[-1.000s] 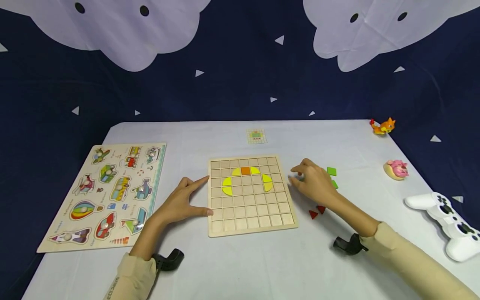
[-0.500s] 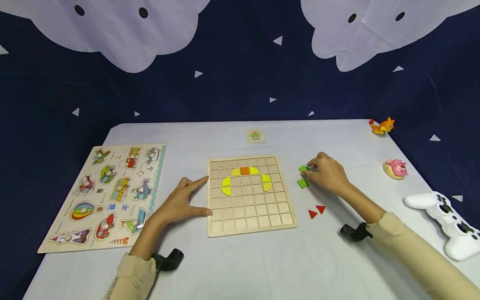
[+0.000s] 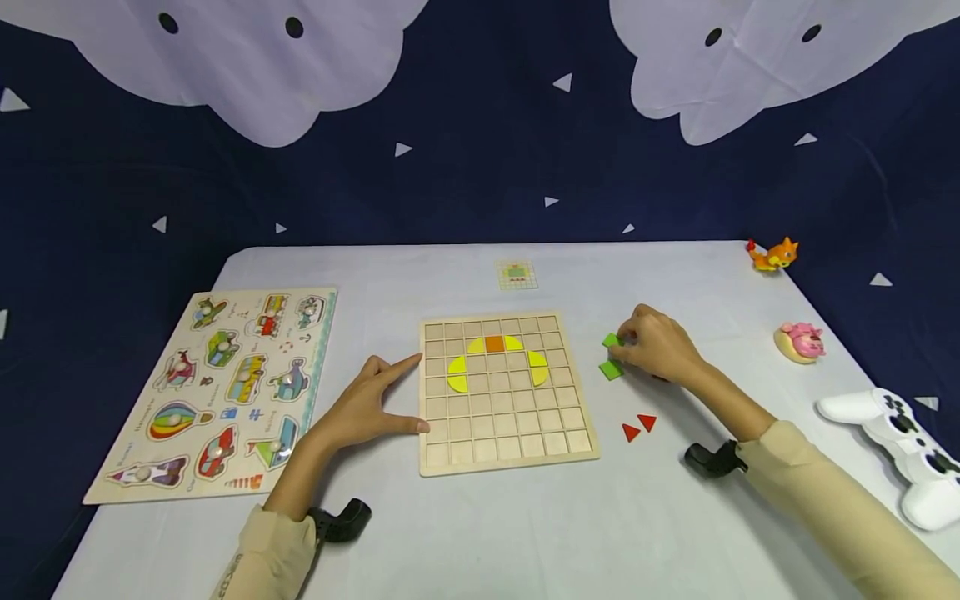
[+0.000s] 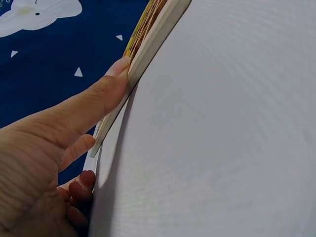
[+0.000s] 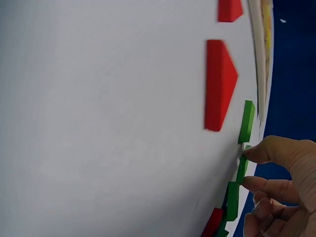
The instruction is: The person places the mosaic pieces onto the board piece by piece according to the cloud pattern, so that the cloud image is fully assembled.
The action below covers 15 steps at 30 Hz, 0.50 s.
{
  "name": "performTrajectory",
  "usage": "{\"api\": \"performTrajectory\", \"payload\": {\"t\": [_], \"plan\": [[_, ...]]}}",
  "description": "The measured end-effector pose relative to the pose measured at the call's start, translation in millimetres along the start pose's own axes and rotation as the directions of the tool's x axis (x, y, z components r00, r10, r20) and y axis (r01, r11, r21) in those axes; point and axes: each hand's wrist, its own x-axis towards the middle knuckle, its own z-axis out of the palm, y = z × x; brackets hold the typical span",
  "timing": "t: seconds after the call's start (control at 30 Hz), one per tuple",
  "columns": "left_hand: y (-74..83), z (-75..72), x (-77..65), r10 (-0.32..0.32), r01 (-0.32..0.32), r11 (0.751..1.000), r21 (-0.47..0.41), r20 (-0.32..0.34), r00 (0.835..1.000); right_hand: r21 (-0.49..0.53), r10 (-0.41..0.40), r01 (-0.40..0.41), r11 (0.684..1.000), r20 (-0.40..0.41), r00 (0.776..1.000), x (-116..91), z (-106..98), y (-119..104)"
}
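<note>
In the head view a wooden grid board point(image 3: 486, 430) lies mid-table, with yellow quarter-round tiles point(image 3: 457, 375) and an orange square tile point(image 3: 495, 343) in its cells. My left hand point(image 3: 365, 412) rests its spread thumb and index finger against the board's left edge; the left wrist view shows the thumb tip point(image 4: 119, 67) on that edge. To the right of the board, my right hand point(image 3: 660, 346) is over several green square tiles point(image 3: 611, 369). The right wrist view shows its thumb and index finger pinching one green tile point(image 5: 242, 168), with other green tiles on either side.
Two red triangle tiles point(image 3: 631, 432) lie in front of the right hand. A small pattern card point(image 3: 517, 274) is behind the board. At left lies a picture puzzle point(image 3: 217, 400); at right are a white game controller point(image 3: 900, 454), a pink figure point(image 3: 801, 342) and an orange figure point(image 3: 774, 254).
My right hand first moved right, away from the board, to the green tiles, then stayed there. Green tiles now show left of its fingers. The left hand keeps its place on the board.
</note>
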Motion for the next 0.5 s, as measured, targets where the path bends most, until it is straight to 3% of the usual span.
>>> {"api": "performTrajectory", "payload": {"t": [0.23,0.5], "plan": [[0.7,0.4,-1.0,0.001,-0.001,1.0,-0.005,0.0,1.0,-0.003,-0.047,0.047,0.999,-0.004,0.999,1,-1,-2],[1.0,0.0,0.4,-0.001,0.001,1.0,0.0,0.001,1.0,0.019,-0.091,0.092,0.996,-0.027,0.995,2,0,-25]]}}
